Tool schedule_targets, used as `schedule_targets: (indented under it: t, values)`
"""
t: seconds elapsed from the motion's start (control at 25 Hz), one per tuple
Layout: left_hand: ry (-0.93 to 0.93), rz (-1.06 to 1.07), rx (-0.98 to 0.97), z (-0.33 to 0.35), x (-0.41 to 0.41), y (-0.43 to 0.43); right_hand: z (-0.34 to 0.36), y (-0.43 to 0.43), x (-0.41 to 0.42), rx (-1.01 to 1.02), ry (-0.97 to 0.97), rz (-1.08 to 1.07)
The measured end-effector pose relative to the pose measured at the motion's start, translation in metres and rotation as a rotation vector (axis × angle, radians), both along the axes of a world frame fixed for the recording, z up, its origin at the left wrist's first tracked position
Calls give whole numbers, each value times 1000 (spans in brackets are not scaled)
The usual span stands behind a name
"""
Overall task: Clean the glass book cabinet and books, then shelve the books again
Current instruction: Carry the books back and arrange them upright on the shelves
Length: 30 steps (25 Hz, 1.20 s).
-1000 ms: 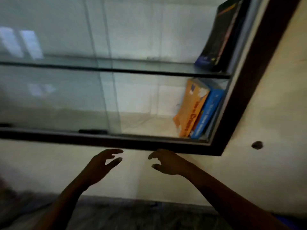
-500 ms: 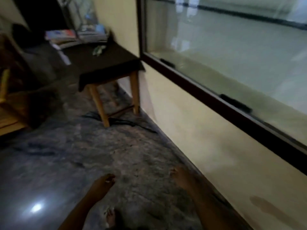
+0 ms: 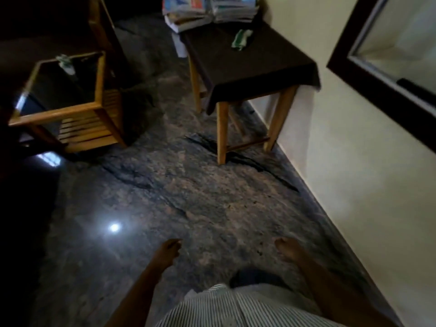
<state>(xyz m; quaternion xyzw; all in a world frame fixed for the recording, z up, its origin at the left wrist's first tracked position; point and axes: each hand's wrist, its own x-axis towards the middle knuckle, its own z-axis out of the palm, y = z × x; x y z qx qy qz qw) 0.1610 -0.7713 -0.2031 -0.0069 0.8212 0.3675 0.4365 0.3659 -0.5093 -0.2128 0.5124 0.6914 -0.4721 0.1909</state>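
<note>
Standing at the far left, a wooden side stand (image 3: 68, 107) with a dark glass top and a slatted lower shelf carries a small pale-green rag (image 3: 65, 63) on its far edge. Right of it spreads the dark polished stone floor (image 3: 188, 197), with a bright spot of reflected light on it. Low in the view, the left hand (image 3: 168, 252) hangs over that floor, fingers loosely curled and holding nothing. A striped shirt (image 3: 236, 308) fills the bottom edge between the two arms.

Farther off and a little right, the books (image 3: 207, 10) lie in two untidy stacks at the far end of a small table (image 3: 221, 133) draped in a dark cloth (image 3: 254, 64). A crumpled green cleaning cloth (image 3: 241, 38) lies on the drape just in front of the stacks. The table stands close against the wall, well apart from both hands, with bare floor between.

The right hand (image 3: 286, 250) hangs near the skirting, blurred, its fingers relaxed and gripping nothing. Beyond it rises the cream wall (image 3: 354, 173), and at the upper right the dark frame of the glass book cabinet (image 3: 377, 90) cuts across the corner.
</note>
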Motion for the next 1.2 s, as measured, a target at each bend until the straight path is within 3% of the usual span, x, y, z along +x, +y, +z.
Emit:
schedule_targets:
  t: [0.12, 0.28, 0.4, 0.56, 0.76, 0.96, 1.2]
  values:
    - [-66, 153, 27, -9, -66, 11, -16, 20, -69, -96, 21, -124]
    - [-129, 371, 38, -22, -177, 47, -26, 73, -216, -134, 123, -32]
    - [-139, 349, -14, -7, -251, 75, 1, 123, -339, -140, 169, 170]
    - [-52, 322, 37, 13, -380, 137, 66, 192, -512, -186, 378, 190]
    - [45, 133, 241, 41, -529, 247, 133, 268, -641, -118, 564, 147]
    - [203, -123, 386, 78, -692, 411, 150, 351, -738, -40, 670, -187]
    - [654, -488, 472, 143, -854, 553, 177, 413, -867, -153, 816, -506]
